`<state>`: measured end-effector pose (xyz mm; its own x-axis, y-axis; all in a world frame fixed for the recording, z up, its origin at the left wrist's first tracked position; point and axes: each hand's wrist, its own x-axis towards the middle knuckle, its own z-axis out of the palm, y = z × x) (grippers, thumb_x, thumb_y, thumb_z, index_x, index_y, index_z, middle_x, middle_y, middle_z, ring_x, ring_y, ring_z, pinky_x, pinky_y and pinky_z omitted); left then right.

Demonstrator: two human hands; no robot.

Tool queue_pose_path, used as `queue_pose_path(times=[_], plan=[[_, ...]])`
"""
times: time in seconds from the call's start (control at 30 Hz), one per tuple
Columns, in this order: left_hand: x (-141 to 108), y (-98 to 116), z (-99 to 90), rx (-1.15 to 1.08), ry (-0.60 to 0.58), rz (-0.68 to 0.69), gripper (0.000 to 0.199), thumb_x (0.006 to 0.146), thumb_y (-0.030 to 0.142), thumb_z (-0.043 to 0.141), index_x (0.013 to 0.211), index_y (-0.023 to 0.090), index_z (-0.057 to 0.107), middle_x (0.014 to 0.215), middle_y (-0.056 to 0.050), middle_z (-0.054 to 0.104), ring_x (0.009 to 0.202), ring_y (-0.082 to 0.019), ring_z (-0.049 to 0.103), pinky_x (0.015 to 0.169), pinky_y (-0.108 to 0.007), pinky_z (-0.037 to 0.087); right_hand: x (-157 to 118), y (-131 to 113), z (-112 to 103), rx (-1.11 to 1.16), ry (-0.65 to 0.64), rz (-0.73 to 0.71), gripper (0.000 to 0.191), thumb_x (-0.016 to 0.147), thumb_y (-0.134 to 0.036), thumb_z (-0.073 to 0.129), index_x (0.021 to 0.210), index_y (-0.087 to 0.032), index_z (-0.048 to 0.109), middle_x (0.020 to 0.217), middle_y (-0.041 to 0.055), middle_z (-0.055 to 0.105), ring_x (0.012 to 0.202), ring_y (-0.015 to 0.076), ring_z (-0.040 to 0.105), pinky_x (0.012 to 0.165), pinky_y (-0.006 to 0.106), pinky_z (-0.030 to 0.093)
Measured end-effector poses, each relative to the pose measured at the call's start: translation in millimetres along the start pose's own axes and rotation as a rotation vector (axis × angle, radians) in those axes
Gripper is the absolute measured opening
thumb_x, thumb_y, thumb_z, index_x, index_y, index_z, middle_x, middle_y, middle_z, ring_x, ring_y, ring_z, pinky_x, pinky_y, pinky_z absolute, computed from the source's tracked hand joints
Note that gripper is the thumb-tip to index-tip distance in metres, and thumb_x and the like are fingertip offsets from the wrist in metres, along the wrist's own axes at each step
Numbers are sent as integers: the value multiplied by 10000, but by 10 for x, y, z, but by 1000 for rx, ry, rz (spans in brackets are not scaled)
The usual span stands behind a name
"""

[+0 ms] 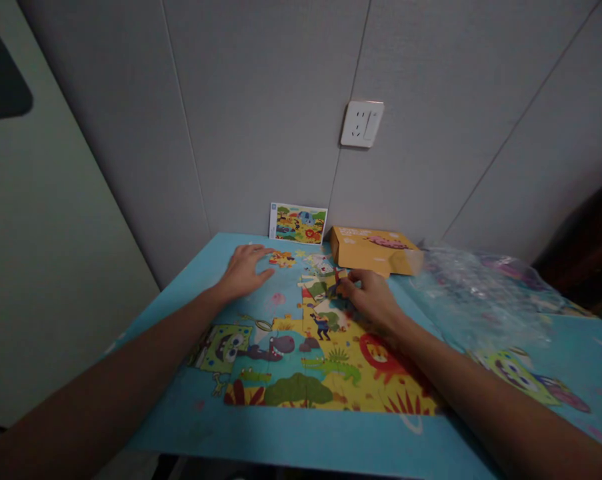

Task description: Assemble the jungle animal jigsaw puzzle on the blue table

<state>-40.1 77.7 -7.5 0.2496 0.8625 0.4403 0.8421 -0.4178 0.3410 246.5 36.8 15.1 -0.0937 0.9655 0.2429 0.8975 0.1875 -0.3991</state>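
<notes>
Right hand (371,297) on jigsaw puzzle (325,360), left hand (243,270) flat beside it.

**Dim room, soft picture, bent edges**

Light is low and even, casting only faint shadows. The pale grey panelled wall (261,100) darkens toward the corners. Wall seams bow with wide-angle distortion. The crumpled clear plastic bag (481,293) catches weak glints and looks smeared. Detail is soft and grainy throughout.
</notes>
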Motion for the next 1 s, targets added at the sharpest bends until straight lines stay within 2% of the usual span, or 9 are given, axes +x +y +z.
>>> queue_pose_path(times=[0.13, 0.23, 0.3, 0.37, 0.5, 0.63, 0.83, 0.93, 1.0], plan=[[15, -178, 92, 137, -225, -35, 625, 849, 566, 503, 1430, 368, 382, 1541, -69, 287, 1389, -416, 191, 1053, -617, 211, 130, 176, -50, -17, 10, 141, 349, 872, -297, 371, 788, -148, 676, 800, 112, 686, 712, 206, 587, 572, 273, 322], [56, -200, 174, 138, -277, -14, 703, 826, 663, 468, 1456, 401, 302, 1549, -39, 278, 1403, -440, 136, 1046, -646, 169, 159, 222, -31, -4, 7, 166, 361, 871, -302, 376, 792, -143, 690, 809, 123, 690, 710, 209, 594, 558, 271, 321], [145, -203, 220, 105, -235, -30, 808, 776, 698, 512, 1474, 366, 277, 1526, -60, 329, 1388, -446, 178, 1039, -643, 191, 155, 204, 3, 12, -4, 155, 356, 871, -302, 390, 778, -149, 698, 805, 116, 696, 714, 207, 601, 563, 268, 330], [279, -205, 266, 51, -190, -9, 843, 738, 685, 572, 1455, 301, 352, 1475, -98, 410, 1361, -428, 260, 1042, -604, 240, 143, 167, 32, 21, -7, 137, 358, 875, -302, 395, 763, -152, 700, 795, 110, 699, 709, 205, 603, 567, 268, 336], [542, -191, 355, -40, -161, 93, 519, 786, 560, 580, 1168, 221, 669, 1212, -99, 636, 1178, -301, 510, 1032, -421, 350, 114, 115, 28, 16, 2, 104, 378, 893, -313, 382, 741, -159, 692, 762, 91, 697, 674, 188, 595, 568, 264, 335], [606, -192, 396, -94, -103, 86, 446, 738, 485, 639, 1069, 196, 712, 1078, -102, 675, 1049, -278, 574, 992, -381, 394, 103, 130, -28, -5, 25, 108, 367, 896, -305, 368, 772, -161, 682, 778, 90, 697, 682, 182, 592, 569, 260, 326], [505, -232, 333, -284, 2, -66, 624, 594, 474, 751, 1132, 165, 685, 1062, -87, 650, 959, -247, 621, 902, -348, 477, 119, 178, -84, -17, 53, 140, 366, 894, -316, 365, 795, -163, 682, 807, 107, 694, 709, 201, 593, 580, 272, 326], [501, -288, 276, -466, 141, -235, 578, 652, 446, 698, 1142, 140, 670, 983, -78, 687, 832, -210, 660, 780, -313, 525, 115, 181, -109, -14, 67, 137, 368, 891, -316, 362, 778, -164, 678, 806, 110, 692, 715, 204, 589, 588, 277, 325], [509, -348, 241, -468, 203, -320, 534, 714, 393, 620, 1158, 99, 652, 906, -98, 712, 731, -201, 669, 680, -307, 538, 109, 178, -121, -15, 67, 136, 365, 887, -317, 366, 769, -167, 677, 798, 109, 689, 704, 201, 587, 587, 278, 323]])
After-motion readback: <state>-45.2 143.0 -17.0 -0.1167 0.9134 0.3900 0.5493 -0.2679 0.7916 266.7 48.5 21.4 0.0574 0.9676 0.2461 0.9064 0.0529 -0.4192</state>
